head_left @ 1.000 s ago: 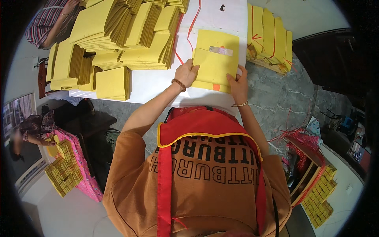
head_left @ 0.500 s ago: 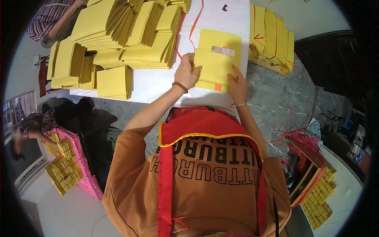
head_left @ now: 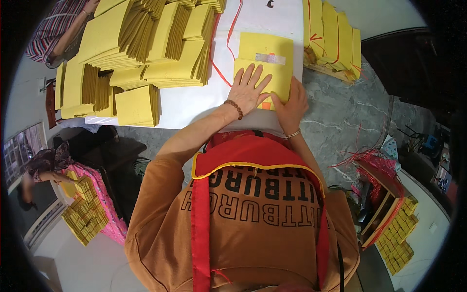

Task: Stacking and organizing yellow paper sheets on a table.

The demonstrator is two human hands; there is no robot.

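A folded yellow paper lies flat on the white tabletop in front of me. It carries a clear strip near its middle and an orange patch near its front edge. My left hand is pressed on the paper, palm down with fingers spread. At the paper's right edge rests my right hand, fingers stretched along the side and thumb held apart, reaching over the front corner. Neither hand has anything lifted.
Piles of folded yellow paper cover the table's left side, beside red string. Tied yellow bundles stand at right. Another person's arm shows at far left. Small yellow bundles lie by a pink cloth; red strings hang at right.
My left hand has moved from the paper's left edge onto its surface, its fingers spreading out. The right hand has slid slightly along the right edge. My view has shifted a little.
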